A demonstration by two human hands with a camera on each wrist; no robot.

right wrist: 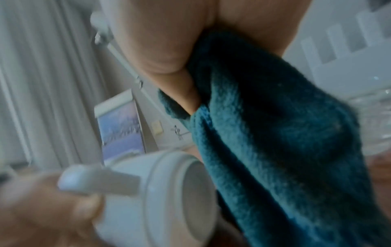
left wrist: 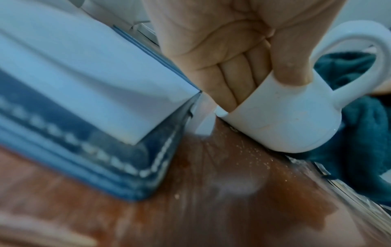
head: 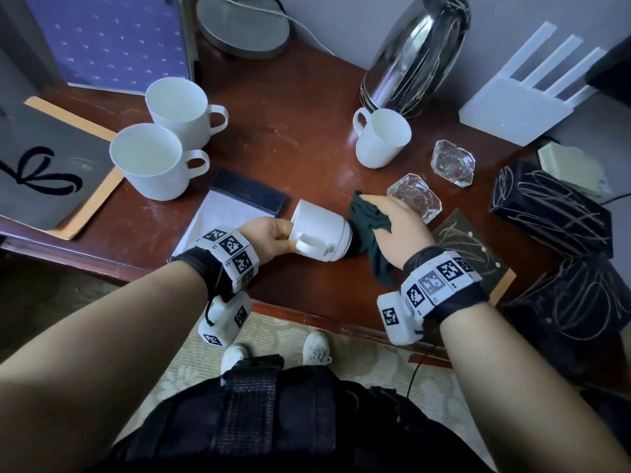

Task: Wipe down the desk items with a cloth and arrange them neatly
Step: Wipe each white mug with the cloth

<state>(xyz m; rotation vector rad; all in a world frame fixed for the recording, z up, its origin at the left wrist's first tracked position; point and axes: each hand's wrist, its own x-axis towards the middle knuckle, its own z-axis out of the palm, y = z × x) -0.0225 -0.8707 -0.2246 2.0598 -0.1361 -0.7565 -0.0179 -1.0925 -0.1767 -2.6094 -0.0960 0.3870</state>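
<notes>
Mug on its side, held above the table's front edge, base pointing right toward the cloth: that is the piece being wiped. The left hand grips it at the rim, fingers tucked inside the mouth and thumb pressed on the outer wall by the handle, which faces the person. The right hand has the cloth bunched between thumb and fingers, with a tail hanging loose below the wrist; the wad sits against, or just beside, the mug's base, and the blur in the right-wrist view does not settle which.

To do this well, I would judge, the left hand should turn the mug while the cloth stays pressed flat on the base ring, then work along the wall and round the handle's inner loop. The grip inside the mouth leaves the whole outside free, but the rim under the thumb will need a re-grip. The loose tail could snag the glass dish just behind the right hand, so gather it in.

Two mugs stand paired at the left beside a notepad, another mug in front of the steel kettle; the wiped one probably belongs with them.
</notes>
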